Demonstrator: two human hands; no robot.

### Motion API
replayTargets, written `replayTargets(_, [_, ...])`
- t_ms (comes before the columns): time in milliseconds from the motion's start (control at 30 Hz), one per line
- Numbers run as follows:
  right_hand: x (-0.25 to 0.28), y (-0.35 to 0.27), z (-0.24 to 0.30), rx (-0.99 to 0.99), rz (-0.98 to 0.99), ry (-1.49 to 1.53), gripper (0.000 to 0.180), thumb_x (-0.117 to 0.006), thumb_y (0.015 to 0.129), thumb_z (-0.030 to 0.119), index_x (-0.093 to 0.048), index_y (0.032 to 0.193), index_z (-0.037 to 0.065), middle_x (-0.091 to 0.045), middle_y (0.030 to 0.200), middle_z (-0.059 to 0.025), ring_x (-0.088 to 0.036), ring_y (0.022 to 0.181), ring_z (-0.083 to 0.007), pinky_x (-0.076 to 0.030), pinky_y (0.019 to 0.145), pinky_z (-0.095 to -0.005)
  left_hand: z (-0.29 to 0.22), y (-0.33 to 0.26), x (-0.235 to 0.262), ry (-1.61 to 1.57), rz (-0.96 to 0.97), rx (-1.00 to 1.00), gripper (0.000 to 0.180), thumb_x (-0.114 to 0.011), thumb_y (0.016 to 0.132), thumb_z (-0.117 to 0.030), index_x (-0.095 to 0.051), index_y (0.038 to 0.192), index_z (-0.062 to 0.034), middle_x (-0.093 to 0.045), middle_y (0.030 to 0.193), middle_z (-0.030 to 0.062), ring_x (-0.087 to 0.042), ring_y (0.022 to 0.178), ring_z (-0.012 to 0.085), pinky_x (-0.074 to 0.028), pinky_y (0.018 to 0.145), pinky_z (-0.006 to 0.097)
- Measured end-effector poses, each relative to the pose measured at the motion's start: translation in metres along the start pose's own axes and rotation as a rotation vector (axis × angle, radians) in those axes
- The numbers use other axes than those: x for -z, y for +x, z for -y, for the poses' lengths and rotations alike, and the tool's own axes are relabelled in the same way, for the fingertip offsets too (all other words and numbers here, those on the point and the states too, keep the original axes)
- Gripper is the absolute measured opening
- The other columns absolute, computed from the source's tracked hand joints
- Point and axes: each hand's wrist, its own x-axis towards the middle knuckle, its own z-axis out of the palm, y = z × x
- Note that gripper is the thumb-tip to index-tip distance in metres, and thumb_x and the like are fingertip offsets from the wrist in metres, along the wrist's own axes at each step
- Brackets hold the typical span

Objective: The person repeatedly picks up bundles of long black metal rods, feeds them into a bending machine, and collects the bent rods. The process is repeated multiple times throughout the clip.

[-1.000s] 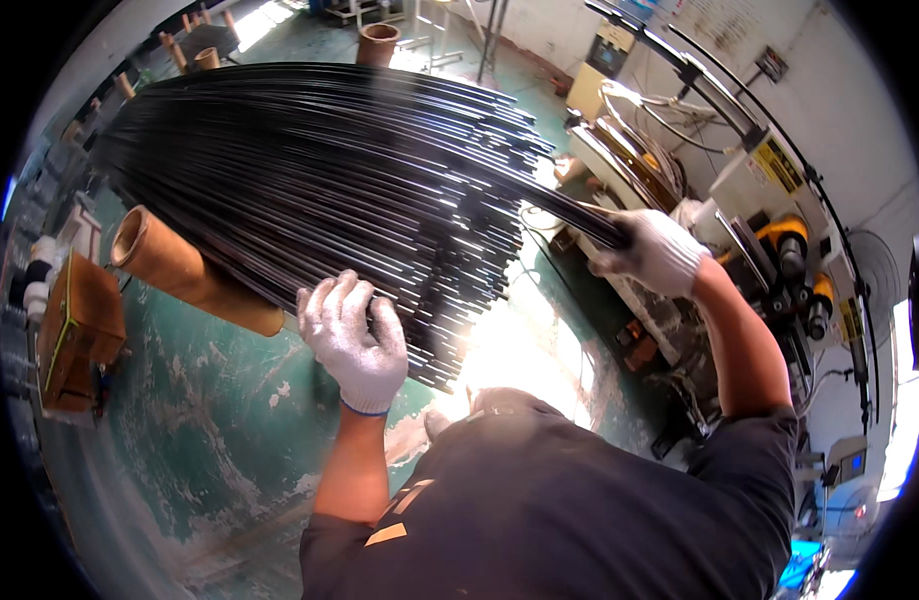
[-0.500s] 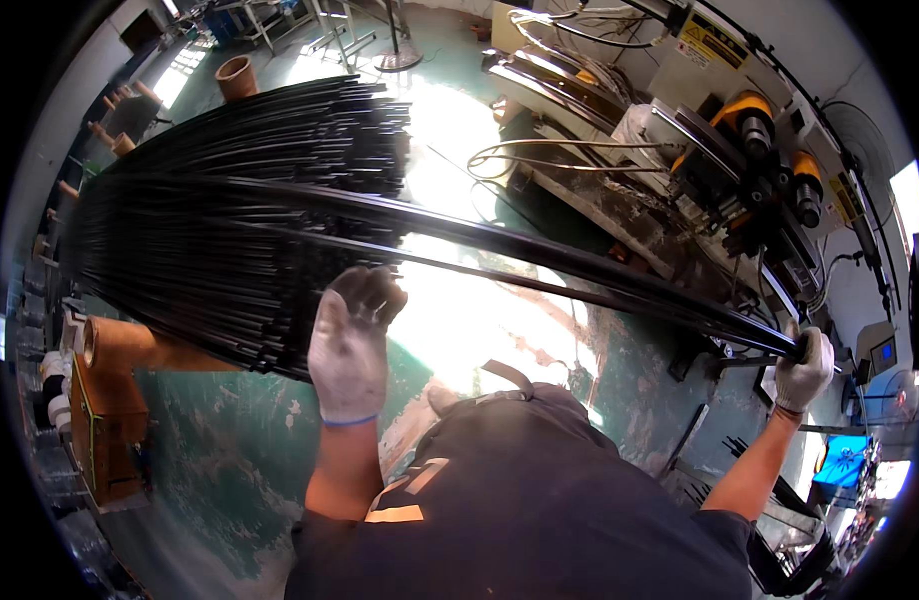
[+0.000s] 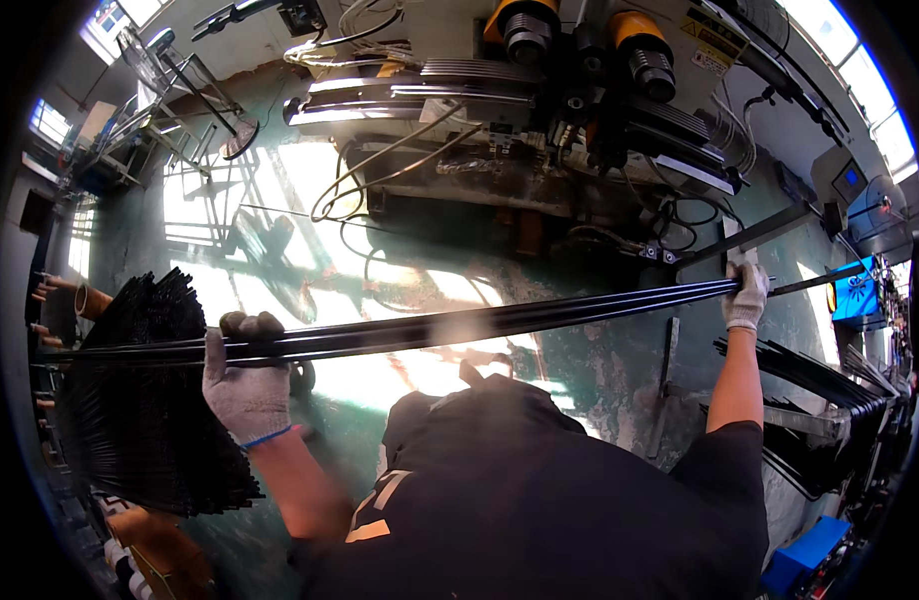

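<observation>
A few long, thin black tubes point(image 3: 550, 313) stretch across in front of me in a narrow bunch, nearly level. At their right end my right hand point(image 3: 747, 300), in a pale work glove, is closed around them, with short ends poking out past it. My left hand point(image 3: 248, 388), gloved with dark fingertips, wraps the bunch from below near its left part. Beyond that hand the tubes run on over a big pile of similar black tubes point(image 3: 145, 425) at the left.
A machine with orange-capped cylinders point(image 3: 642, 55) and loose cables stands across the far side. To the right, a metal rack point(image 3: 795, 420) carries more black lengths, near a blue box point(image 3: 810, 555). A brown box point(image 3: 165, 545) sits at lower left. Sunlight patches the green floor point(image 3: 600, 385).
My left hand, open below the tubes before, is now closed around them. The view has turned right, and the tubes have swung from a steep slant to nearly level, still in my right hand.
</observation>
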Motion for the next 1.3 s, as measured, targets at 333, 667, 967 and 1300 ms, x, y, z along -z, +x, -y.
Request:
replayTargets(333, [-0.080, -0.030, 0.175, -1.360, 0.060, 2.323, 0.044, -0.052, 0.082, 0.003, -0.063, 0.121, -0.014, -0.069, 0.119, -0.0288, -0.065, 0.120, -0.0465, -0.052, 0.109, -0.0627, 0.124, 0.113, -0.064, 0.263, 0.290, -0.014, 0.022, -0.065, 0.109, -0.021, -0.065, 0.121, -0.0033, -0.067, 0.101, 0.0059, -0.062, 0.089, 0.0208, -0.051, 0.101, 0.047])
replayTargets(667, [-0.156, 0.102, 0.324, -1.453, -0.371, 2.229, 0.015, -0.067, 0.106, 0.010, -0.066, 0.118, 0.000, -0.073, 0.108, -0.0114, -0.072, 0.106, -0.0288, -0.063, 0.098, -0.0457, 0.073, 0.319, -0.100, 0.297, 0.580, 0.198, 0.025, -0.063, 0.108, -0.016, -0.063, 0.128, -0.0013, -0.068, 0.110, 0.0141, -0.065, 0.113, 0.0333, -0.040, 0.123, 0.060])
replayTargets(967, [-0.174, 0.174, 0.311, -1.247, -0.658, 2.125, 0.030, -0.078, 0.098, 0.040, -0.075, 0.113, 0.014, -0.076, 0.107, 0.0002, -0.072, 0.102, -0.0171, -0.060, 0.095, -0.0432, 0.001, 0.502, -0.082, 0.373, 0.570, 0.222, 0.021, -0.063, 0.107, -0.012, -0.067, 0.119, 0.0053, -0.070, 0.112, 0.0174, -0.066, 0.113, 0.0323, -0.045, 0.120, 0.053])
replayTargets(1300, [-0.194, 0.248, 0.357, -1.297, -0.538, 1.821, 0.028, -0.073, 0.102, 0.020, -0.070, 0.125, 0.005, -0.074, 0.111, -0.0096, -0.071, 0.096, -0.0268, -0.058, 0.084, -0.0419, 0.106, 0.580, -0.031, 0.570, -0.053, 0.296, 0.030, -0.071, 0.105, -0.018, -0.065, 0.121, 0.0061, -0.072, 0.116, 0.0169, -0.071, 0.108, 0.0287, -0.062, 0.100, 0.040])
